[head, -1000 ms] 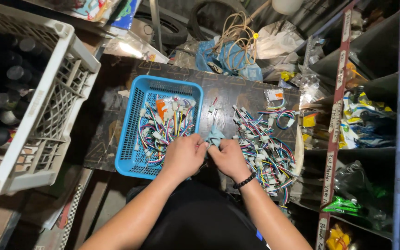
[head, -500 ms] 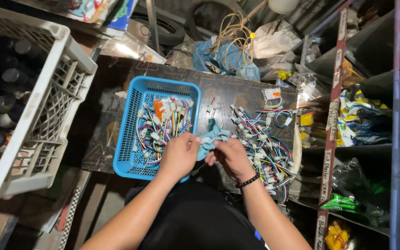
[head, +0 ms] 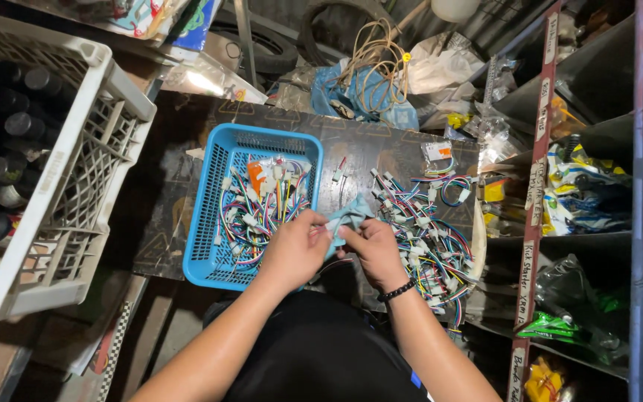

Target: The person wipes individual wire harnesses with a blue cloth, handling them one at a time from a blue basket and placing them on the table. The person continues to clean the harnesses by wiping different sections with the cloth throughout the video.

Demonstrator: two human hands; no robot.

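1. Nearest the camera, the person's two forearms reach out over a dark lap toward the dark board [head: 381, 145] that serves as a work surface; a black band sits on the right wrist
2. The left hand [head: 292, 249] and the right hand [head: 372, 249] meet at the near edge of the board, both closed around a light teal cloth [head: 347, 216], the fingers of each pinching it from its own side; whether a small wire piece sits inside the cloth I cannot tell
3. Just left of the hands, partly under the left one, stands a blue plastic basket [head: 202, 201] holding a fair layer of short wire harnesses [head: 262, 205] with white connectors and a small orange packet
4. Just right of the hands lies a loose heap of similar wire harnesses [head: 426, 238] spread on the board, looking larger than what lies in the basket
5. Judging from these two lots, a part of the wires sits in the basket and more than half lies outside it, so the handling seems somewhere short of midway
6. Farther left a white plastic crate [head: 76, 186] holds dark bottles
7. Beyond the board lie a blue bag with a coil of tan cord [head: 370, 59], and at the right metal shelves [head: 541, 149] hold packets
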